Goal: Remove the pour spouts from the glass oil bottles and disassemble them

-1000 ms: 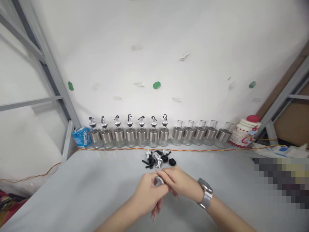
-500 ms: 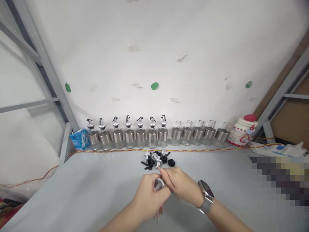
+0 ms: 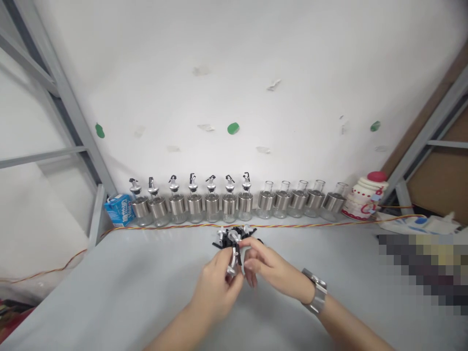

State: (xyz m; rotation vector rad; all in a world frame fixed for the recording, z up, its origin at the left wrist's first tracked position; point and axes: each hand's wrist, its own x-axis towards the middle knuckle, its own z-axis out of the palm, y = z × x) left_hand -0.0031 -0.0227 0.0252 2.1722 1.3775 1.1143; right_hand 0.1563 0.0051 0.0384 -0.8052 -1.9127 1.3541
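Observation:
My left hand [image 3: 219, 280] is closed around a silver pour spout [image 3: 234, 261], which has a black flip lever [image 3: 238, 253] on it. Close by on the right, my right hand [image 3: 268, 268] has its index finger stretched toward the lever and its thumb apart from it; whether the fingertip touches the lever I cannot tell. Just beyond both hands lies a small pile of black and silver spout parts [image 3: 221, 235], partly hidden by my fingers.
Along the wall stand several glass bottles with metal bands [image 3: 212, 204] topped by spouts, and several open-necked bottles [image 3: 283, 200]. A blue carton [image 3: 120, 210] is at the left end, a cake-shaped jar [image 3: 365, 197] at the right. A twisted wire [image 3: 175, 227] crosses the grey table [image 3: 146, 273].
My left hand has turned, so the spout with its black lever now shows. My right hand has drawn slightly apart from the left, and its fingers have spread.

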